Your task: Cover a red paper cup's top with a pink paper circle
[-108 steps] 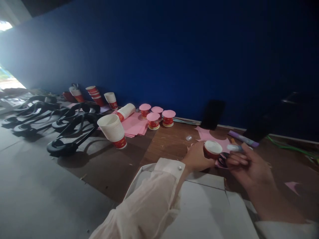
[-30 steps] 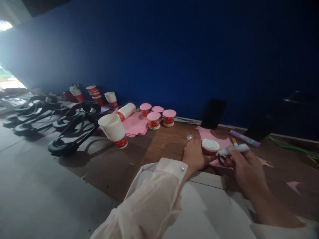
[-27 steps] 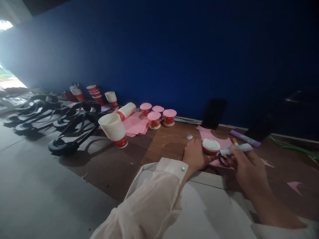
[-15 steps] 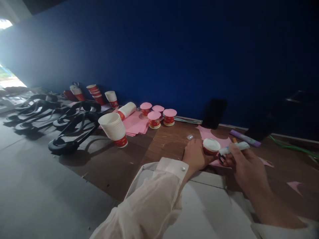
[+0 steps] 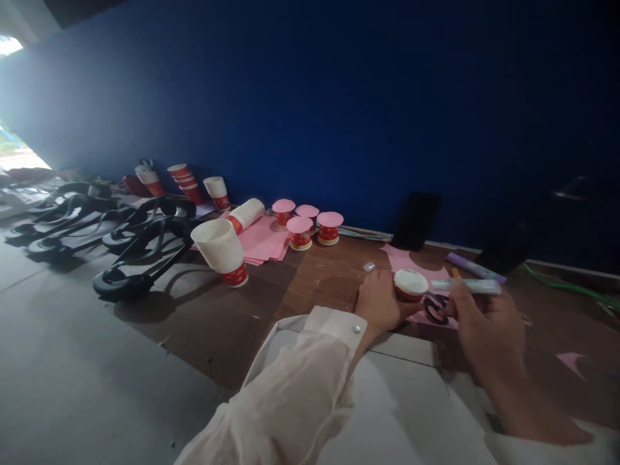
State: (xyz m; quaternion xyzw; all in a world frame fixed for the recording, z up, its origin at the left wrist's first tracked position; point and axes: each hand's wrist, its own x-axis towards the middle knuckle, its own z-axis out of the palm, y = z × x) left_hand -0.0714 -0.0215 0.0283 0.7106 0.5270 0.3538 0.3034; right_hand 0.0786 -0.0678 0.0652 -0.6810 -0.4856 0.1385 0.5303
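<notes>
My left hand [image 5: 380,302] is wrapped round a small red paper cup [image 5: 410,284] with its white round face up. To its right, my right hand [image 5: 487,323] grips a pale tube, perhaps a glue stick [image 5: 467,285], held sideways with one end toward the cup. Black-handled scissors [image 5: 436,309] lie between the hands on pink paper with curved cut-outs [image 5: 404,258]. A small clear piece [image 5: 369,266] rests just beyond my left fingers. Behind my right hand is a purple tube [image 5: 475,267].
Several red cups with pink discs [image 5: 299,232] stand left of my hands. Farther left are pink sheets [image 5: 266,242], a tall cup stack [image 5: 220,248] and black headsets [image 5: 128,284]. A dark phone-like object [image 5: 417,219] leans on the blue wall [image 5: 290,97].
My right hand has moved slightly right with the tube, away from the cup, and the tube is now nearly level. More of the scissors shows. My left hand and the cup have stayed put.
</notes>
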